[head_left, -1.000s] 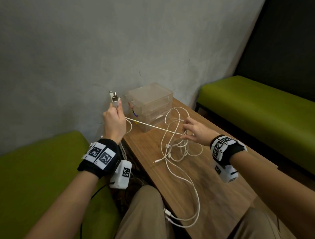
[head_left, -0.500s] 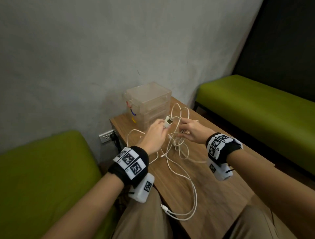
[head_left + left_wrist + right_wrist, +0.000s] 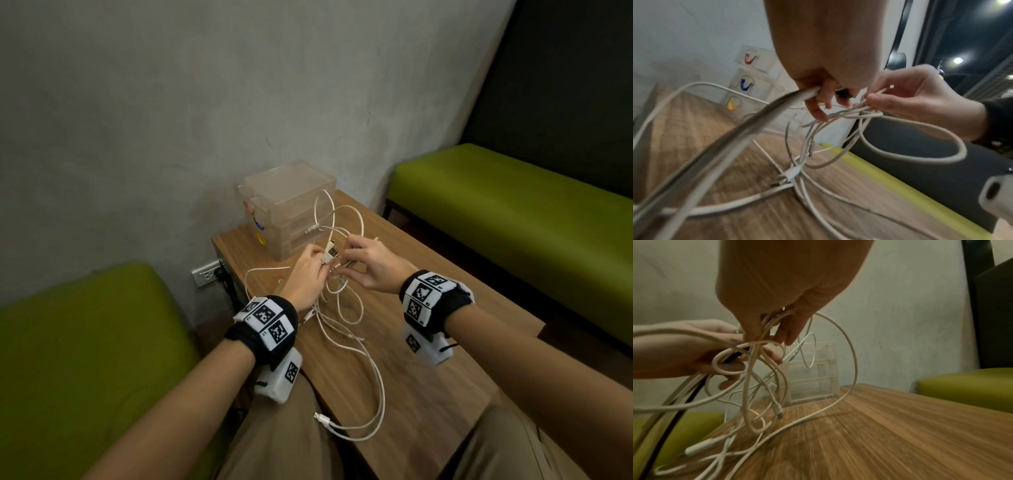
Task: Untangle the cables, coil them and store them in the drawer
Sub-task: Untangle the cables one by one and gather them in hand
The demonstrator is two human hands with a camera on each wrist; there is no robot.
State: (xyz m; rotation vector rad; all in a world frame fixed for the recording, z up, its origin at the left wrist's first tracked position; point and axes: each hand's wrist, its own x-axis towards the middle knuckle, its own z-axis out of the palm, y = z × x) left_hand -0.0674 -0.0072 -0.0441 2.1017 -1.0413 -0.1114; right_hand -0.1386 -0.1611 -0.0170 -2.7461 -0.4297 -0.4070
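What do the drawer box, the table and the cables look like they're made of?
Drawer box: clear, glossy plastic, probably acrylic; you see through it. Table: brown wood grain, matte; possibly laminate. Cables: white, smooth, bendy coating, likely plastic or rubber.

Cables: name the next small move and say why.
Probably feed the plug that the left hand holds through the loops that the right hand pinches. The cables are knotted between both hands, raised above the table, so a free end passed through should loosen the knot.
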